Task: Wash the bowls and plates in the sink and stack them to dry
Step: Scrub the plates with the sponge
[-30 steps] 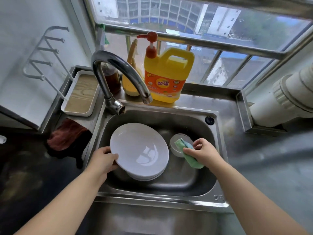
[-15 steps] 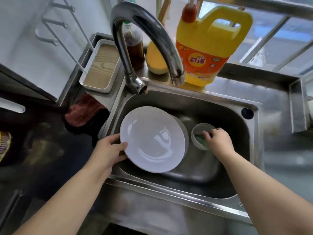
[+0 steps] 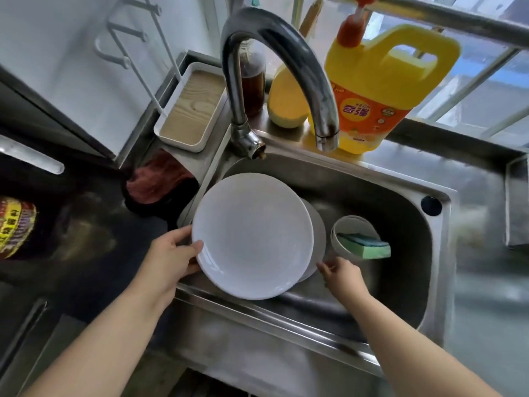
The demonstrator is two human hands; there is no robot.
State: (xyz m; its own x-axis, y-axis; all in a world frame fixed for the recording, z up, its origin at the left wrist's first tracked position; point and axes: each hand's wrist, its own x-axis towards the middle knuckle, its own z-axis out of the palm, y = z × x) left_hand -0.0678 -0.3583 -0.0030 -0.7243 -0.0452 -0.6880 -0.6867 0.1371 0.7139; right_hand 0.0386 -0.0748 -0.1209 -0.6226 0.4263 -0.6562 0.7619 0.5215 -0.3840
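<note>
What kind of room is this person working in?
Most likely a home kitchen: a steel sink with a curved faucet, white plates in it, and a yellow dish soap jug on the window ledge.

The top plate (image 3: 253, 236) hides nearly all of the plates under it (image 3: 318, 239); I can't count them. My left hand (image 3: 171, 260) has its fingers behind the plate's rim. The sponge (image 3: 365, 245) covers part of the small bowl (image 3: 353, 226). The faucet (image 3: 274, 70) blocks the brown bottle (image 3: 253, 81). The counter on the right is blurred.
</note>
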